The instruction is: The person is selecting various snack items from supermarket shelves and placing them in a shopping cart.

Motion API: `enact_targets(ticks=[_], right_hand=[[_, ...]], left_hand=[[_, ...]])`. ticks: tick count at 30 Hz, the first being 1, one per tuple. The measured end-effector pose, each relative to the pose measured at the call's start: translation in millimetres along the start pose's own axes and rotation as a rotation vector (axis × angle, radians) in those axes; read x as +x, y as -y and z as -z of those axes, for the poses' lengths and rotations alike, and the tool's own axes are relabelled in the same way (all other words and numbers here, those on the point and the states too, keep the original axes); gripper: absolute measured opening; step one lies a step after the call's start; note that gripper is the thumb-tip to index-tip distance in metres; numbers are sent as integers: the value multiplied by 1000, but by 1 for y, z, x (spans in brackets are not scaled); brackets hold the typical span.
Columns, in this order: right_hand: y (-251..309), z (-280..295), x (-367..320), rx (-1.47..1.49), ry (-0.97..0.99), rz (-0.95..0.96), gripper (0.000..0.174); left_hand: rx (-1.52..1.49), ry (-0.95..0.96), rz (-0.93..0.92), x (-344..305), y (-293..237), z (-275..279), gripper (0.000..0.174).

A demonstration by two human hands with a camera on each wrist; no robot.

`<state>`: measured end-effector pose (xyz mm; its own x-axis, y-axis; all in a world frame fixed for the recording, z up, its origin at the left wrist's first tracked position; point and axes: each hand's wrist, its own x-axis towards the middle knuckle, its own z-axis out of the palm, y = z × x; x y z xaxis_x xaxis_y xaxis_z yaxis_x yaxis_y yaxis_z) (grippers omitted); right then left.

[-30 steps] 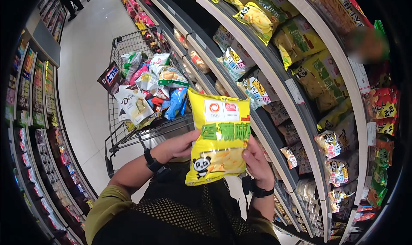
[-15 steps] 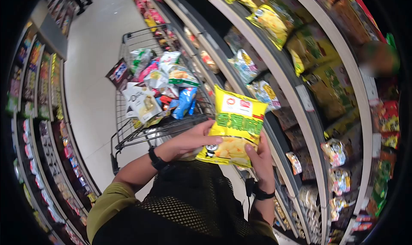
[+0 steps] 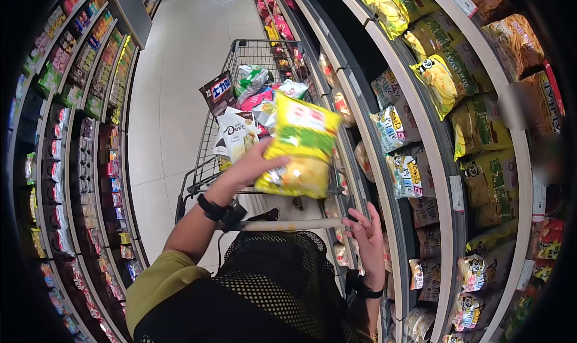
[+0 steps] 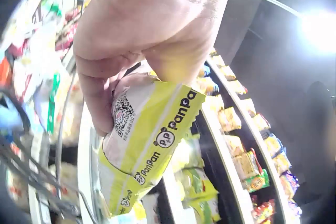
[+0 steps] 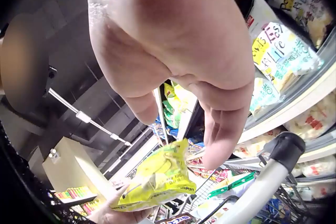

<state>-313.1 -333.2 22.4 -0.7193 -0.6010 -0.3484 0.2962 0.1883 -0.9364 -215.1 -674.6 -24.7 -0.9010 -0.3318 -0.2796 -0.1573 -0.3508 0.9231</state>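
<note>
My left hand (image 3: 251, 163) grips a yellow snack bag (image 3: 300, 145) by its left side, thumb across the front. The bag hangs over the near end of the cart, its front towards me. In the left wrist view the fingers reach round its pale back, which has a QR code (image 4: 124, 118) and a PanPan strip. My right hand (image 3: 368, 238) holds nothing; its fingers are apart and loosely bent at the right end of the cart's handle (image 3: 294, 224). The right wrist view shows this hand (image 5: 178, 50) away from the yellow bag (image 5: 157, 176).
The wire cart (image 3: 207, 142) carries several snack bags, among them a white Dove pouch (image 3: 239, 136) and a dark pouch (image 3: 217, 94). Shelves of snack bags (image 3: 442, 81) rise close on the right. Another shelf row (image 3: 90, 133) lines the left, across the tiled aisle (image 3: 180, 54).
The right hand has let go of the yellow bag and moved to the cart handle's right end. The left hand has carried the bag forward over the cart. The view has turned left.
</note>
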Motion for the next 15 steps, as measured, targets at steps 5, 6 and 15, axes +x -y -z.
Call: enact_targets(ticks=[5, 6, 15], right_hand=[[-21, 8, 3, 48, -2, 3, 67], [-25, 8, 3, 39, -17, -22, 67], [-50, 24, -15, 44, -50, -17, 52]], left_hand=[[-173, -248, 91, 31, 6, 108, 49], [-202, -250, 91, 39, 8, 127, 47], [-423, -268, 186, 136, 21, 178, 40]])
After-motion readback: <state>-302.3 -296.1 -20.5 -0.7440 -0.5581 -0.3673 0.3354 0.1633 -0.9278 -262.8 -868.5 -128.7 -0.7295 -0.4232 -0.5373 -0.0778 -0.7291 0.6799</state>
